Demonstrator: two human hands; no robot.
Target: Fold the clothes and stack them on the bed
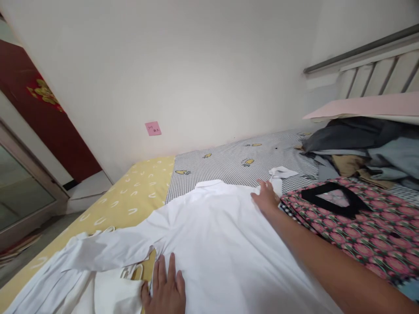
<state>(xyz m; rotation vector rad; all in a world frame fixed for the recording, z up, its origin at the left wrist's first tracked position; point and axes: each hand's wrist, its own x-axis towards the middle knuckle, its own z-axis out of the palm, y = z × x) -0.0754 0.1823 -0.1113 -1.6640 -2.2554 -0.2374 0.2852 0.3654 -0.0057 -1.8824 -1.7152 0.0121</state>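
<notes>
A white collared shirt (212, 244) lies spread on the bed, its collar toward the wall and its left-side sleeve (111, 246) stretched out. My left hand (165, 288) rests flat on the shirt's lower left side with its fingers apart. Near the right shoulder, my right hand (266, 197) touches the fabric with thumb and fingers apart. Just beyond it, the other sleeve's white end (283, 172) lies bunched on the checked sheet. Part of that sleeve is hidden behind my right hand and forearm.
White garments (114, 292) with straps lie under the sleeve at left. A pink patterned garment (369, 226) with a black neckline lies at right, before a pile of dark and grey clothes (347, 135). The yellow sheet (140, 187) meets the checked sheet (222, 163) near the wall.
</notes>
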